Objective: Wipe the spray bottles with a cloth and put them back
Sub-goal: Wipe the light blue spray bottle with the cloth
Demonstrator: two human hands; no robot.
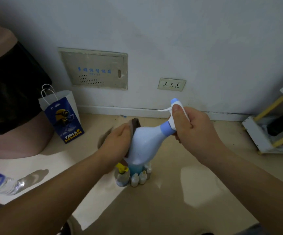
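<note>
My right hand (192, 127) grips the neck and trigger head of a pale blue spray bottle (145, 141), holding it tilted above the floor. My left hand (118, 139) presses a dark brown cloth (134, 123) against the bottle's left side. Below the bottle, on the floor, stands a clear spray bottle with a yellow nozzle (122, 175) beside a blue bottle (134, 168), partly hidden, and several small dropper bottles (141, 178).
A blue and white paper bag (62, 116) stands at the wall on the left, beside a pink mannequin torso in black shorts (10, 99). A plastic water bottle (0, 182) lies at the far left. A white and yellow rack (273, 126) stands at the right.
</note>
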